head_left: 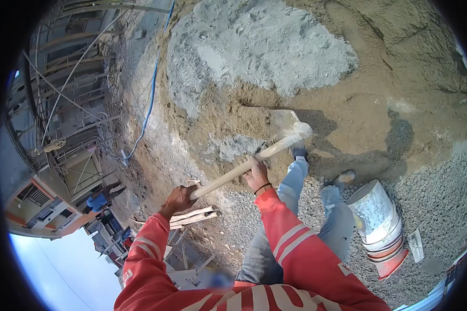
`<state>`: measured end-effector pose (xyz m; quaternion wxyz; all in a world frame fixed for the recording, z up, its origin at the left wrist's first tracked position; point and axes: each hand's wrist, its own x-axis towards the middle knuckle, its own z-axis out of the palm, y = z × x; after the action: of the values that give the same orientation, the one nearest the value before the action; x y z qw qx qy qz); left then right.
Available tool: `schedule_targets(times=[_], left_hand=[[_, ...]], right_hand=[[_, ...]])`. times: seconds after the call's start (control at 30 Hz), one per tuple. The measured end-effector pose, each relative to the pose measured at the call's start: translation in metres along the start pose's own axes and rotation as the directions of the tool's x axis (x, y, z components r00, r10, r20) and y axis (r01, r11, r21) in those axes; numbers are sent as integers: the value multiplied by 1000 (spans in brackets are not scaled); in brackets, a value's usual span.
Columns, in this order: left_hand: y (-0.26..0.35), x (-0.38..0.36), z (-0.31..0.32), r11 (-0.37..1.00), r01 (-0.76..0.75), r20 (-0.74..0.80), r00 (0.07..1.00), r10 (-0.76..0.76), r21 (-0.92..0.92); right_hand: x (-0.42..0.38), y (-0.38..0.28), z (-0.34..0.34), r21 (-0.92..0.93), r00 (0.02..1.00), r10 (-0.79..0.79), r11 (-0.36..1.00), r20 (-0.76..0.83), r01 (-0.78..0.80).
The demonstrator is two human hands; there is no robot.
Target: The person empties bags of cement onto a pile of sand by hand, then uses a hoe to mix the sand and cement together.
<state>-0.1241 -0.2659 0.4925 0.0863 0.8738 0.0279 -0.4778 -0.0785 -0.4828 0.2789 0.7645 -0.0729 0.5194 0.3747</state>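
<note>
Head view: fingers (pixel 253 167) curl around handle (pixel 220 181).

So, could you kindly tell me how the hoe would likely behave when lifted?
The hoe should feel stiff, since its handle looks thick, straight and wooden. It is probably head-heavy, as the broad blade sits at the far end. It may twist, because the blade juts out sideways.

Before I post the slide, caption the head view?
Both hands grip a long-handled hoe, its blade at brown sand beside gray powdery material.
</note>
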Motion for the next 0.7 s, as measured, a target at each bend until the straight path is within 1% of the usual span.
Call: schedule_targets(times=[0.03, 0.1, 0.13, 0.17, 0.2, 0.23, 0.27, 0.3, 0.33, 0.37, 0.4, 0.43, 0.47, 0.5, 0.53, 0.6, 0.63, 0.7], left_hand=[[13, -5, 10, 1000, -11, -4, 1000, 11, -4], [60, -1, 29, 969, -178, -48, 984, 172, -171], [96, 3, 38, 972, -129, 13, 991, 134, -195], [123, 16, 62, 961, -230, -38, 973, 227, -153], [172, 29, 69, 965, -125, 72, 987, 145, -231], [209, 45, 95, 937, -220, -32, 975, 219, -272], [247, 65, 122, 906, -307, -59, 951, 303, -292], [293, 82, 140, 879, -369, -101, 929, 356, -301], [345, 96, 149, 854, -381, -115, 924, 364, -354], [389, 118, 166, 788, -420, -94, 900, 426, -451], [434, 135, 173, 765, -446, -63, 879, 473, -465], [472, 152, 189, 721, -524, -177, 846, 503, -454], [509, 166, 184, 690, -532, -136, 829, 542, -491], [540, 177, 180, 680, -553, -122, 811, 573, -481], [564, 193, 178, 669, -579, -115, 789, 603, -466], [589, 217, 189, 611, -681, -246, 724, 644, -403], [589, 225, 188, 606, -686, -235, 717, 656, -403], [577, 236, 188, 735, -597, -65, 788, 612, -321]], right_hand=[[-13, -5, -4, -3, 1000, -12, 1000, -3, 12], [-40, -36, -27, -129, 986, -128, 985, -110, 113], [-54, -61, -43, -136, 957, -236, 967, -169, 215], [-69, -90, -65, -123, 939, -280, 958, -198, 260], [-84, -126, -91, -128, 908, -378, 924, -179, 360], [-102, -162, -117, -132, 870, -466, 884, -159, 449], [-118, -201, -143, -126, 818, -517, 856, -254, 502], [-131, -242, -183, -122, 743, -642, 766, -192, 631], [-157, -286, -205, -151, 664, -694, 714, -280, 683], [-191, -322, -216, -305, 515, -828, 560, -221, 770], [-219, -356, -222, -381, 407, -866, 495, -290, 781], [-246, -383, -226, -526, 276, -890, 440, -363, 728], [-265, -402, -244, -611, 218, -930, 360, -295, 705], [-279, -418, -264, -687, 168, -960, 276, -222, 672], [-279, -438, -290, -692, 156, -960, 276, -232, 667], [-256, -466, -344, -922, -2, -981, 183, -196, 342], [-242, -471, -352, -920, -13, -978, 192, -209, 340], [-213, -465, -363, -885, 1, -932, 343, -362, 315]])
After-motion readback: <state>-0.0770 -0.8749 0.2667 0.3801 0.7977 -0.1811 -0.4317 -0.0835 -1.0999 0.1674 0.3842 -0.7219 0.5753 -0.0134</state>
